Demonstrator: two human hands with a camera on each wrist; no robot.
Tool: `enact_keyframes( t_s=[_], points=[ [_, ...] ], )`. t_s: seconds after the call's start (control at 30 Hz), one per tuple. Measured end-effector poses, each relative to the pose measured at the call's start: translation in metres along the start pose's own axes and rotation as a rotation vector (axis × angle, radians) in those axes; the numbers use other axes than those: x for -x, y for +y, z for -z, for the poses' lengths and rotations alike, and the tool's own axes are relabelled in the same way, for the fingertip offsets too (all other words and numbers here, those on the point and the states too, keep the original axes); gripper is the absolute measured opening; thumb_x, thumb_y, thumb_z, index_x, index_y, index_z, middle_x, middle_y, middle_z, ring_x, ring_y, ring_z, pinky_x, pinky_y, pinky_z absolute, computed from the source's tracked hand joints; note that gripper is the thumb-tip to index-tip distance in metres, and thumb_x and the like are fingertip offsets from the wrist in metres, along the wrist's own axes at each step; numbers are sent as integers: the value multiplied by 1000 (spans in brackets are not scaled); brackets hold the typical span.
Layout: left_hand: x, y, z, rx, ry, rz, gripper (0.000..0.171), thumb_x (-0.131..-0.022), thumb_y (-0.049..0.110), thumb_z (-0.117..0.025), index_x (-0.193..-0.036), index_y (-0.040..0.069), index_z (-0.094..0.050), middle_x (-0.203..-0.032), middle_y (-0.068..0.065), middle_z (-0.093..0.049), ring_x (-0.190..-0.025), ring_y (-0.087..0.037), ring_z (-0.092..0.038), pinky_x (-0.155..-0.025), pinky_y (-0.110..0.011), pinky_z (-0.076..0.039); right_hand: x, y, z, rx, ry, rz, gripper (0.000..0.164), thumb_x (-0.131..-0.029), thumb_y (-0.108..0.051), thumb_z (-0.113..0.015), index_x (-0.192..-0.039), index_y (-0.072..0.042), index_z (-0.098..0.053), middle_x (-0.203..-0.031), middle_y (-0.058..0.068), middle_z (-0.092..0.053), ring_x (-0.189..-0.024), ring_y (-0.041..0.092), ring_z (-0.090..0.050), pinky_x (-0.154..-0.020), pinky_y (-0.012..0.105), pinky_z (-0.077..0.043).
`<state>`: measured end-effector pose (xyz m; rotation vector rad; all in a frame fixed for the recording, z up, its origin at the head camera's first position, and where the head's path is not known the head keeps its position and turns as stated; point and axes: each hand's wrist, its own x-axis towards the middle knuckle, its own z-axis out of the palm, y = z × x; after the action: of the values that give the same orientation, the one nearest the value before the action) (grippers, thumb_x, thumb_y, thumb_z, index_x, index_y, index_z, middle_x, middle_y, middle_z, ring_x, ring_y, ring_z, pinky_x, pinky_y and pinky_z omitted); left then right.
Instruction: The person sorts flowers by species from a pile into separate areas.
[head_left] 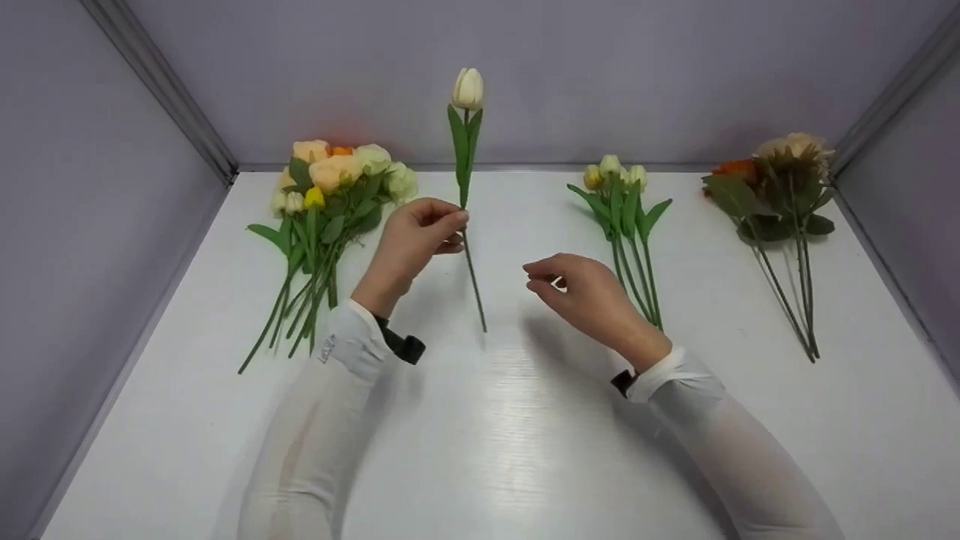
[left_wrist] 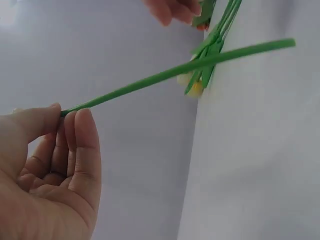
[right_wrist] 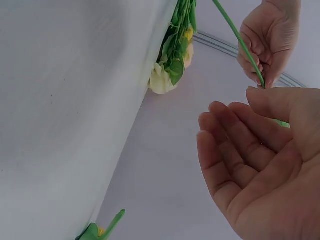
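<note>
My left hand [head_left: 416,240] pinches a white tulip [head_left: 468,90] by its green stem, just under the two leaves, between thumb and fingers. The bloom points toward the back wall and the bare lower stem [left_wrist: 150,80] sticks out past the fingertips. To the right, my right hand [head_left: 581,296] is held over the table with loosely bent fingers [right_wrist: 225,130] and nothing in them. Beyond that hand lies a small bunch of tulips [head_left: 630,202], white and yellow, its stems partly covered by the hand and wrist.
At the left lies a mixed bunch [head_left: 337,180] of peach and pale green blooms with some tulips. At the far right are several stems with a beige flower [head_left: 795,150] and an orange flower [head_left: 735,171]. Walls [head_left: 525,75] enclose the white table [head_left: 510,435] at the back and sides.
</note>
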<state>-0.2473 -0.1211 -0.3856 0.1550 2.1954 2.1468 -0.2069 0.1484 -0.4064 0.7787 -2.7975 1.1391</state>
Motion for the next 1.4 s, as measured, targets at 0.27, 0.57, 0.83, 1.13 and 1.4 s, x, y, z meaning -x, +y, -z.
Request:
enact_keyframes(
  t_s=[0.27,0.57,0.83,1.13,1.4],
  points=[
    [5,-22,-51,150,-76,-11,22,-97,19,-74,-111,3,-71,-102,-15,-68,-91,-26,-69,-85,-39,-60,17,3,4,-135,-50,-154,22,-97,-26,-74,-116,-17,-79,-109,-7,-74,-92,13,-68,-79,36,-57],
    [7,-34,-71,306,-52,-29,19,-98,13,-73,-110,0,-68,-102,-18,-67,-90,-24,-69,-86,-42,-60,22,6,0,-187,-105,-281,17,-96,-27,-73,-104,-14,-81,-93,-3,-75,-81,16,-70,-73,39,-55],
    [7,-39,-80,352,-53,-16,17,-99,11,-70,-111,-1,-66,-99,-14,-67,-90,-22,-69,-86,-43,-60,22,10,1,-147,-85,-299,11,-95,-24,-74,-98,-16,-81,-87,-4,-74,-77,16,-69,-67,37,-54],
    [5,-43,-85,357,-47,-8,19,-99,13,-70,-111,-1,-66,-99,-14,-67,-91,-23,-70,-86,-42,-60,22,13,1,-109,-33,-291,9,-94,-24,-75,-94,-16,-80,-84,-4,-74,-73,18,-68,-65,36,-53],
    [5,-42,-89,302,-78,-10,24,-100,13,-69,-119,-2,-64,-106,-16,-65,-96,-27,-69,-88,-41,-59,20,21,4,-42,0,-277,11,-95,-23,-73,-96,-13,-78,-84,-3,-73,-73,16,-65,-68,36,-54]
  ],
)
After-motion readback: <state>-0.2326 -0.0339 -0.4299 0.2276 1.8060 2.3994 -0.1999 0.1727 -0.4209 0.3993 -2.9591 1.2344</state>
